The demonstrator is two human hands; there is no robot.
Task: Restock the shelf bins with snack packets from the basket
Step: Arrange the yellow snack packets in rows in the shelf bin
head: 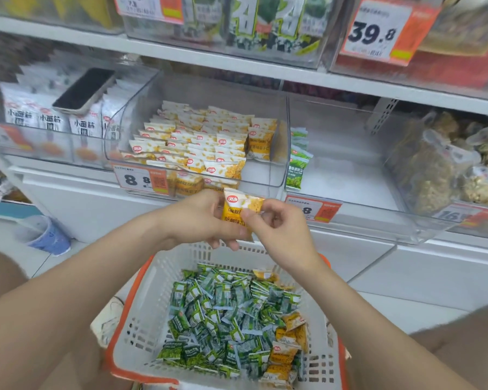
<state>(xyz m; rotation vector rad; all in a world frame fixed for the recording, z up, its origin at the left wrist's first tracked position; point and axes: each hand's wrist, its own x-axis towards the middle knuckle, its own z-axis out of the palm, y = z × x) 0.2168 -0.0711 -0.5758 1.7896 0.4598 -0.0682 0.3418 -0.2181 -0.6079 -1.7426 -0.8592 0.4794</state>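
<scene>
The left hand [200,218] and right hand [279,229] together pinch one yellow snack packet [238,206], fingers curled on its two sides, just before the front edge of the clear shelf bin [282,136] that holds rows of like yellow packets [197,142]. Below the hands sits the white basket [141,305], filled mostly with green packets [223,311], a few yellow ones along its right side. In the next bin [350,175] to the right, a few green packets [297,164] stand against its left wall.
</scene>
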